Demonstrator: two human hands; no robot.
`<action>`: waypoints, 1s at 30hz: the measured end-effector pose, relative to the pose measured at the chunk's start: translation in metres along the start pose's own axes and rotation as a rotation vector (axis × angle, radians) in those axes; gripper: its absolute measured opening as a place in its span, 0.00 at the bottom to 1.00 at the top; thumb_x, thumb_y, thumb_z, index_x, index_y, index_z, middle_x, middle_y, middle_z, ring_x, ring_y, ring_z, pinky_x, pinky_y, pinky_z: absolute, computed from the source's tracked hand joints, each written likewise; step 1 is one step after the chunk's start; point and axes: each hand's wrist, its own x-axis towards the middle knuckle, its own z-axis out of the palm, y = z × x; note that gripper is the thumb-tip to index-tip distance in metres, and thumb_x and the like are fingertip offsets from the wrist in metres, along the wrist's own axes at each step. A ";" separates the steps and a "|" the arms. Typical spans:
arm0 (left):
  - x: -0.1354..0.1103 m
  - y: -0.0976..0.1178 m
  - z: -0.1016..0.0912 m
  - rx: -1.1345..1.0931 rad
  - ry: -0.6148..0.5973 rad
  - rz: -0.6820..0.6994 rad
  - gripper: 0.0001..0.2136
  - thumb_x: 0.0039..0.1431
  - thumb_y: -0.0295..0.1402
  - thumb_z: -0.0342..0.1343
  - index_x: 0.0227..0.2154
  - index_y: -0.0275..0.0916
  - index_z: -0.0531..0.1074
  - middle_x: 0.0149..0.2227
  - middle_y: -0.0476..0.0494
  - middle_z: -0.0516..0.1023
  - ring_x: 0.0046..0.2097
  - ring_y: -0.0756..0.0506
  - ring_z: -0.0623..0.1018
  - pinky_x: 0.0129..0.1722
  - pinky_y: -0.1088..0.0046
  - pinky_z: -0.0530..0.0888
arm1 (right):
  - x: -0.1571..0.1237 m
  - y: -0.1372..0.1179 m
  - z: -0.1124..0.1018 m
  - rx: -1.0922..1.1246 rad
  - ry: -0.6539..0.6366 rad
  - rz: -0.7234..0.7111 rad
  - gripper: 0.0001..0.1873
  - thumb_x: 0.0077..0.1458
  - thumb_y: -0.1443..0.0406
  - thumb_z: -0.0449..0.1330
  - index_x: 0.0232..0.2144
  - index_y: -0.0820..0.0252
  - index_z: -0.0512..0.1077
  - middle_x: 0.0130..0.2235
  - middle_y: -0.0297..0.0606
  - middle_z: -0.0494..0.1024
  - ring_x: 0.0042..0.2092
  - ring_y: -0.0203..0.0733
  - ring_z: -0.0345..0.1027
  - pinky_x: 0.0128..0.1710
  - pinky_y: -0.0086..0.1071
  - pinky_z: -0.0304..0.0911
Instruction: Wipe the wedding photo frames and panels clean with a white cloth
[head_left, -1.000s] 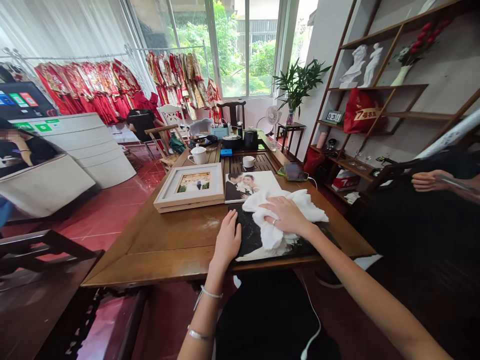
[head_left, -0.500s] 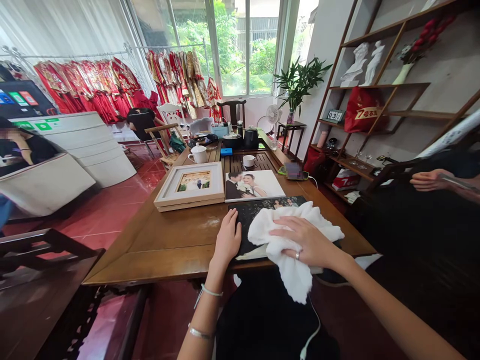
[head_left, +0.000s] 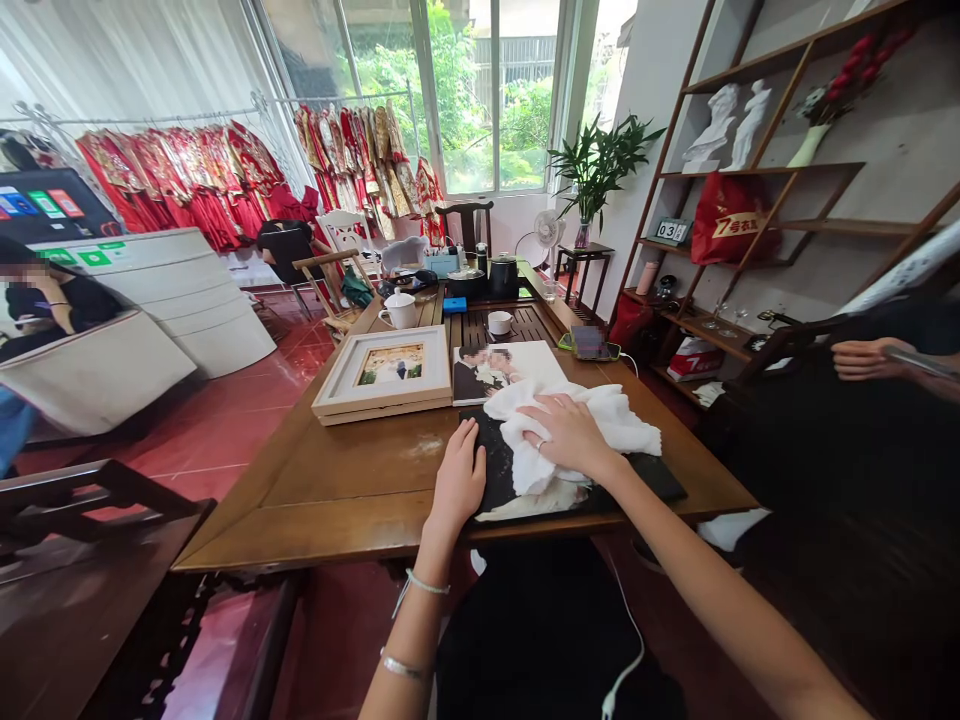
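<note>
A dark photo panel [head_left: 498,470] lies flat at the near edge of the wooden table, mostly covered by a white cloth [head_left: 619,420]. My right hand [head_left: 568,435] presses the bunched cloth onto the panel, with a ring on one finger. Along the panel's left edge rests my left hand [head_left: 459,472], its fingers stretched out and holding nothing. Part of a pale picture shows on the panel below the cloth. Just behind it lies a white photo print [head_left: 536,360] of a couple. To its left are light wooden picture frames [head_left: 382,408], stacked, the top one holding a photo.
The wooden table [head_left: 337,500] also bears a lidded white mug [head_left: 400,310], a small white cup [head_left: 499,323], a blue box [head_left: 454,305] and a phone [head_left: 592,342] with a cable. At right, another person's hand [head_left: 870,360] grips a grey object. A wooden chair [head_left: 97,510] stands at left.
My right hand has slid the cloth forward and left across the panel, and the cloth's hanging end has come up off the table edge. My left hand stays at the panel's edge.
</note>
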 end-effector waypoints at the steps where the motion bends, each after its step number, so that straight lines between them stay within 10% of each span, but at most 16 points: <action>1: 0.000 0.001 -0.001 0.000 -0.004 -0.002 0.20 0.64 0.30 0.45 0.57 0.34 0.66 0.63 0.33 0.65 0.66 0.40 0.62 0.66 0.56 0.59 | -0.001 -0.004 0.001 0.017 0.004 -0.034 0.22 0.61 0.58 0.53 0.56 0.50 0.70 0.61 0.44 0.68 0.60 0.59 0.58 0.55 0.53 0.57; 14: 0.001 0.002 -0.005 -0.034 -0.046 -0.015 0.21 0.64 0.31 0.46 0.58 0.32 0.65 0.64 0.29 0.62 0.67 0.39 0.61 0.66 0.55 0.58 | -0.068 0.001 -0.013 0.317 -0.076 -0.364 0.20 0.50 0.62 0.64 0.48 0.49 0.74 0.60 0.39 0.68 0.62 0.54 0.57 0.60 0.52 0.52; 30: -0.001 0.006 -0.004 -0.022 -0.030 0.048 0.19 0.64 0.28 0.44 0.56 0.36 0.67 0.63 0.34 0.65 0.65 0.40 0.64 0.64 0.56 0.61 | 0.010 -0.025 0.006 0.174 -0.048 -0.052 0.23 0.57 0.56 0.56 0.55 0.48 0.71 0.61 0.41 0.67 0.60 0.55 0.57 0.57 0.52 0.54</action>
